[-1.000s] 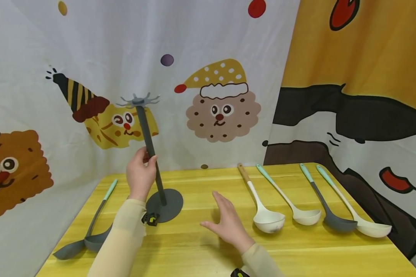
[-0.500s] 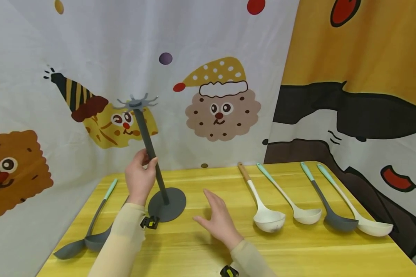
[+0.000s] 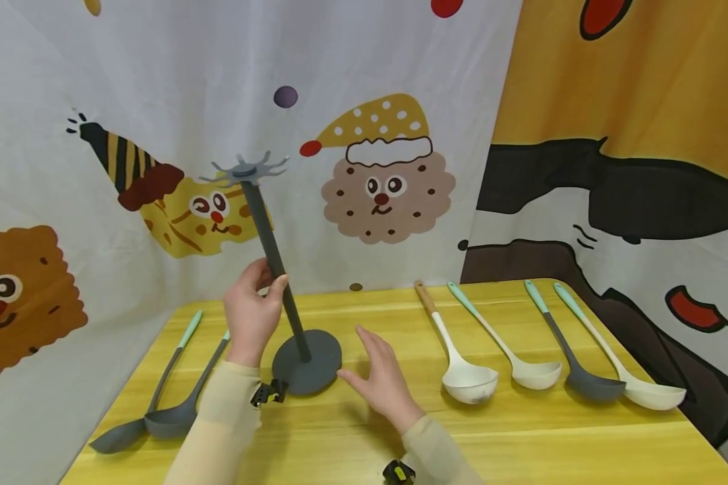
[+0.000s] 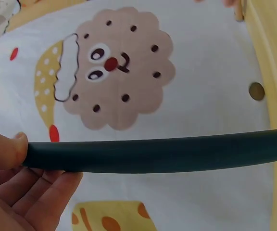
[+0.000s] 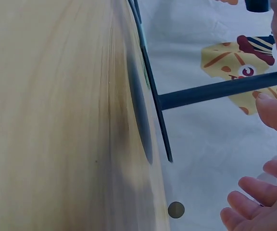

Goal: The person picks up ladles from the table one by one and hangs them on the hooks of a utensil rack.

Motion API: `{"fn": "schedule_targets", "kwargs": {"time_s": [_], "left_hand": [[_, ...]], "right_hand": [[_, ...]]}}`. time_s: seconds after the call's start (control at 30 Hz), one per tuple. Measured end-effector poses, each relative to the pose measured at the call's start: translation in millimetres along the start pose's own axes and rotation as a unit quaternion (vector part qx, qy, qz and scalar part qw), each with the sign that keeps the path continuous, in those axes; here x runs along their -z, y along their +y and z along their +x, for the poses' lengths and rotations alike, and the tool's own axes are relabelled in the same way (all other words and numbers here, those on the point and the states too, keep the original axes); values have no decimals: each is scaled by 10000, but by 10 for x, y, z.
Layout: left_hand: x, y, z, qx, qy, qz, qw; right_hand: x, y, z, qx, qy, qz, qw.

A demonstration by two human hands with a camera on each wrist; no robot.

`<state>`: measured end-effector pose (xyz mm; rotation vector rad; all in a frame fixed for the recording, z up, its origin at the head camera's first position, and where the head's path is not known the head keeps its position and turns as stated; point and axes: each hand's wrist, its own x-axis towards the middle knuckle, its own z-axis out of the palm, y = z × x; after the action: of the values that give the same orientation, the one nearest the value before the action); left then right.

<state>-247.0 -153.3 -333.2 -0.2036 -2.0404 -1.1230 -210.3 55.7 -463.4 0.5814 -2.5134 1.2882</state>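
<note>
My left hand (image 3: 255, 313) grips the pole of a dark grey utensil stand (image 3: 273, 252), thumb on one side and fingers behind. Grey hooks fan out around the stand's top, and its round base (image 3: 307, 364) hangs just above the table with a shadow beneath it in the right wrist view. The stand leans left at the top. In the left wrist view the pole (image 4: 167, 151) runs out from between thumb and fingers. To the right of the base is my right hand (image 3: 381, 377), fingers spread and holding nothing; its fingers (image 5: 261, 190) stay apart from the pole.
On the yellow wood table (image 3: 315, 444), two grey ladles (image 3: 172, 421) lie at the left, partly behind the left sleeve. At the right lie a white ladle (image 3: 470, 384) with a brown handle, and several mint-handled ladles (image 3: 536, 375). A printed curtain (image 3: 364, 67) hangs behind.
The stand has shifted rightward with my left hand, bringing its base closer to my right hand. My right hand has come leftward, still extended.
</note>
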Motion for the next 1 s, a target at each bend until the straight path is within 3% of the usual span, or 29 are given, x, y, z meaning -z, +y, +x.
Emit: {"fn": "schedule_targets", "kwargs": {"time_s": [0.4,1.0], "left_hand": [[-65,286,-106,-533,-270,-853,9946],[-316,539,-229,-519,-532,-1514,9857]], "right_hand": [[-22,-133,83,78,-52,129,9999],[26,-180,159,0,347,156,9993]]}}
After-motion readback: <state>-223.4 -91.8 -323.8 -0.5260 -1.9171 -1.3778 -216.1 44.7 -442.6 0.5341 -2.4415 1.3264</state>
